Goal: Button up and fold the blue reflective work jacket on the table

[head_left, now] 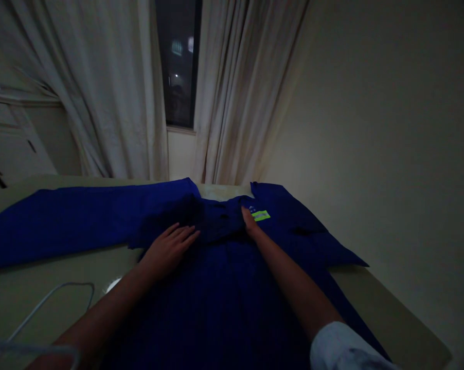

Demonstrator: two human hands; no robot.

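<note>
A dark blue work jacket (224, 298) is spread over the table, its long left-hand sleeve (77, 213) stretched out to the side. My left hand (170, 247) rests on the cloth left of the middle, its fingers extended. Near the collar, my right hand (249, 222) grips the upper edge of a folded-over part of the jacket, thumb on top and the other fingers hidden by the cloth. Just beside that thumb are a yellow-green reflective strip (261, 215) and a small pale logo. The right-hand sleeve (313, 231) lies angled toward the table edge.
The pale table (402, 313) reaches a plain wall on the right. A white cable (47, 298) loops at lower left, near a bright round object (113, 284) partly behind my forearm. Beyond the table hang curtains (112, 92) around a dark window (178, 67); a white cabinet (12, 149) stands left.
</note>
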